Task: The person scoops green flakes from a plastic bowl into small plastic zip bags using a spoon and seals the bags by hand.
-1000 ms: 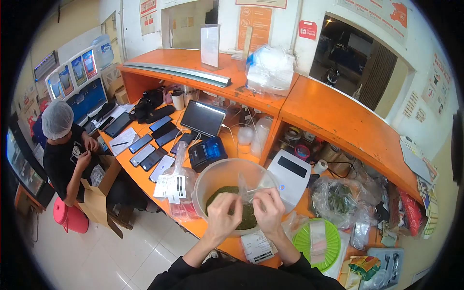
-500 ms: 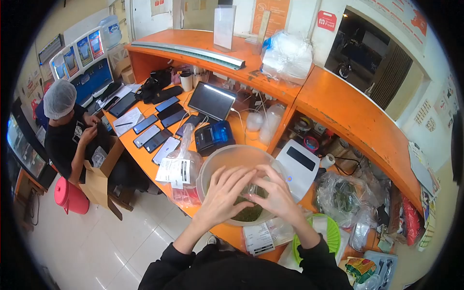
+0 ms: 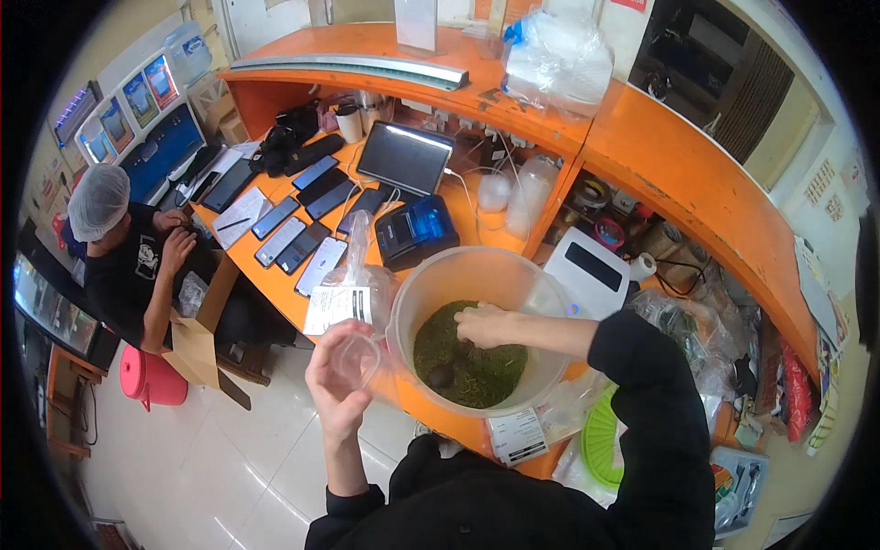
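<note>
No text legible; white label [image 3: 337,309] on the clear plastic bag beside the bucket: printed lines, too small to read; second label [image 3: 519,436] at the bucket's near side: same, small print, unreadable; water jug label [image 3: 193,45]: blurred; co-worker's black shirt [image 3: 147,257]: pale print, no words resolvable; red wall sign [image 3: 629,4]: cut by the view's top edge, unreadable.

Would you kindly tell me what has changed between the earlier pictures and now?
From above the tub, the left hand has moved left, holding the clear bag beside it. The right hand has let go of the bag and reached down into the green flakes. The tub and phones stayed put.
</note>
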`<state>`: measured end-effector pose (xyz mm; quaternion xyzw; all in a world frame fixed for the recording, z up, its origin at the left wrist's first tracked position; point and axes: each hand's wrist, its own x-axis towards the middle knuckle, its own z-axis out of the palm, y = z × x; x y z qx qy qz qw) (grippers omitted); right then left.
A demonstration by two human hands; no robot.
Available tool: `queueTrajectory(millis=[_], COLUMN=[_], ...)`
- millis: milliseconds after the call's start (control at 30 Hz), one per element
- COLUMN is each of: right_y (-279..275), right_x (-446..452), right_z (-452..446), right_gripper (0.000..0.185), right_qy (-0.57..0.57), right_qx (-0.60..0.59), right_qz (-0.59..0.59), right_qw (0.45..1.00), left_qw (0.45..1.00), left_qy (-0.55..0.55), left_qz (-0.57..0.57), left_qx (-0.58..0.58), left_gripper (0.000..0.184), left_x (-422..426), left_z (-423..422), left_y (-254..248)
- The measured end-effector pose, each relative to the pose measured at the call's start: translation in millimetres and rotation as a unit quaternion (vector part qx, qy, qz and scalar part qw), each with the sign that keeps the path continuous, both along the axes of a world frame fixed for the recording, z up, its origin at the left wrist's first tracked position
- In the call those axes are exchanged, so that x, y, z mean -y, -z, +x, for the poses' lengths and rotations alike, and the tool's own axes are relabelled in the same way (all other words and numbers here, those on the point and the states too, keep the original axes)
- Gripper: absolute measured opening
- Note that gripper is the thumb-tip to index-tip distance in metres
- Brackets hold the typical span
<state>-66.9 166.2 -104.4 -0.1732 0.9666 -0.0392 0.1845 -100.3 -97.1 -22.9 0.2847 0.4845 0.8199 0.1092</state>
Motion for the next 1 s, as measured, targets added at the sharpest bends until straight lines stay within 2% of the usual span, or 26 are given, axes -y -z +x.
queueTrajectory(millis=[67, 133, 233, 333, 433, 533, 633, 733, 800, 900, 1000], right_y=[15.7, 8.8, 8.3, -17.5, -29.6, -38.3, -34.5, -27.1, -23.8, -35.0, -42.1], right_x=[0.3, 0.6, -6.8, -4.6, 0.9, -2.2, -6.1, 11.9, 25.6, 21.8, 1.8], right_z=[-3.3, -9.0, 0.0, 16.3, 35.1, 45.0, 34.3, 36.7, 45.9, 62.6, 67.9], right_gripper=[0.015, 0.014, 0.014, 0.014, 0.024, 0.024, 0.009, 0.014, 0.011, 0.01, 0.026], right_qy=[-0.057, -0.104, -0.05, -0.039, -0.085, -0.055, -0.019, -0.045, -0.024, 0.036, 0.094], right_qx=[0.003, -0.01, -0.044, -0.126, -0.133, -0.202, -0.32, -0.177, -0.208, -0.077, 0.038], right_qz=[0.055, 0.079, 0.008, 0.027, 0.089, 0.07, 0.044, 0.088, 0.006, -0.111, -0.198], right_qw=[0.997, 0.991, 0.998, 0.991, 0.983, 0.975, 0.946, 0.979, 0.978, 0.99, 0.975], left_qw=[0.998, 0.997, 0.996, 0.993, 0.992, 0.991, 0.991, 0.99, 0.994, 0.995, 0.994], left_qy=[0.013, 0.019, 0.015, 0.0, 0.001, 0.003, 0.014, 0.015, 0.024, 0.019, 0.015], left_qz=[0.026, 0.028, 0.005, -0.021, -0.024, -0.032, -0.033, -0.018, -0.022, -0.022, 0.007], left_qx=[0.051, 0.068, 0.086, 0.116, 0.127, 0.128, 0.128, 0.141, 0.108, 0.091, 0.109], left_gripper=[0.081, 0.082, 0.082, 0.079, 0.077, 0.075, 0.075, 0.075, 0.075, 0.076, 0.076], left_x=[11.5, 26.7, 45.8, 55.9, 56.1, 49.9, 43.1, 35.1, 35.2, 43.6, 48.5], left_z=[0.4, -4.4, -9.5, -13.0, -14.7, -12.9, -12.8, -12.5, -13.4, -15.2, -18.8], left_y=[4.6, 14.5, 23.7, 35.5, 48.6, 54.9, 57.3, 57.9, 54.1, 53.7, 60.2])
